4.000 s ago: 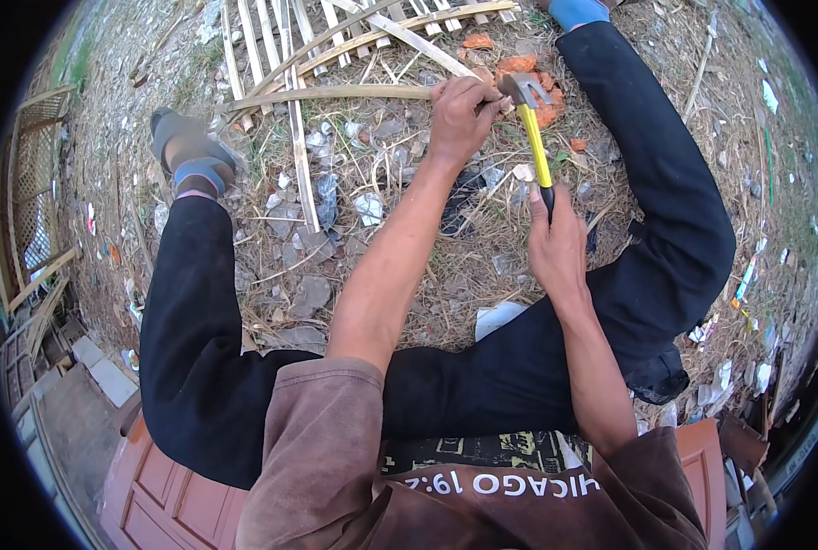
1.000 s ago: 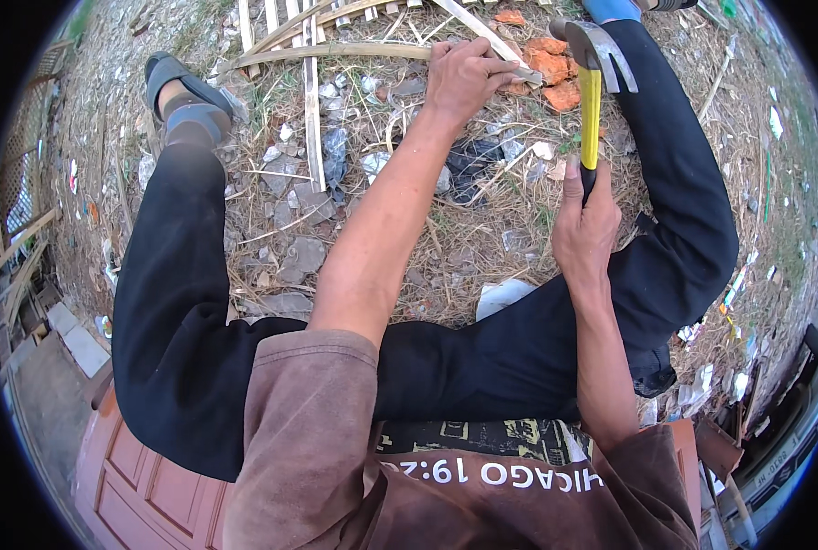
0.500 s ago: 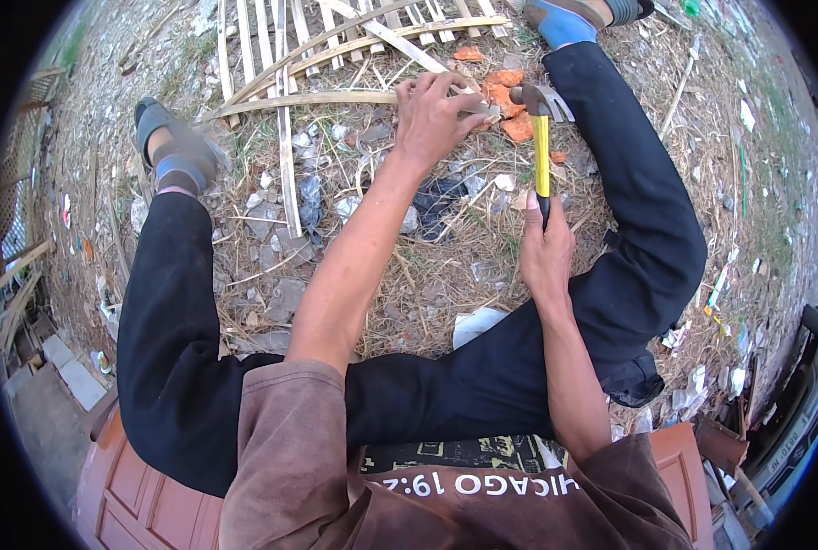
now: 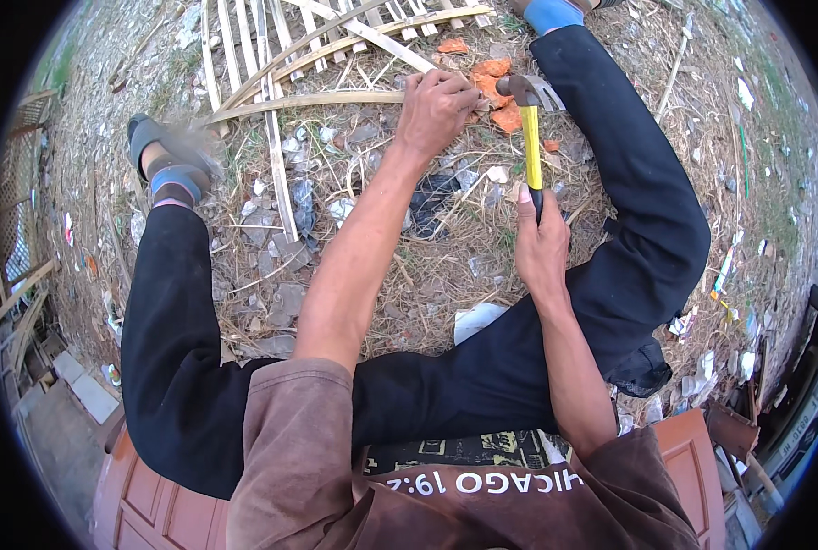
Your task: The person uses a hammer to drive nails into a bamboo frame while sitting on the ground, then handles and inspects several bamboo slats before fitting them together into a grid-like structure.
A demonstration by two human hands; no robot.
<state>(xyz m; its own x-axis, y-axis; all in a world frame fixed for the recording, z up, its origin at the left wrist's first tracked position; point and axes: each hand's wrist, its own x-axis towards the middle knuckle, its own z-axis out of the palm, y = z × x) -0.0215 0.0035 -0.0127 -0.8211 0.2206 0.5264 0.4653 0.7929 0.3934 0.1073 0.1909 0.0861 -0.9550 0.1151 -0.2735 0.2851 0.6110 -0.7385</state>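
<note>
My right hand (image 4: 543, 240) is wrapped round the black grip of a claw hammer (image 4: 532, 151) with a yellow handle. The hammer's dark head is just above orange brick pieces (image 4: 506, 116) on the ground. My left hand (image 4: 435, 110) has its fingers curled over the near ends of thin wooden strips, where a pale strip (image 4: 386, 41) and a curved strip (image 4: 322, 99) come together. The fingers cover those ends, and whether a nail is between them cannot be seen. Beyond lies a lattice of slats (image 4: 285, 46).
My legs in black trousers (image 4: 166, 321) spread to either side of the work. Dry grass, stones and scraps of litter cover the ground, with a black plastic piece (image 4: 435, 203) nearby. A reddish-brown panelled wooden piece (image 4: 166, 509) is beneath me. A vehicle (image 4: 799, 417) stands at the right edge.
The fingers of my left hand have drawn together over the strip ends. The hammer appears slightly further left, its head still near the brick pieces. The whole view has shifted a little.
</note>
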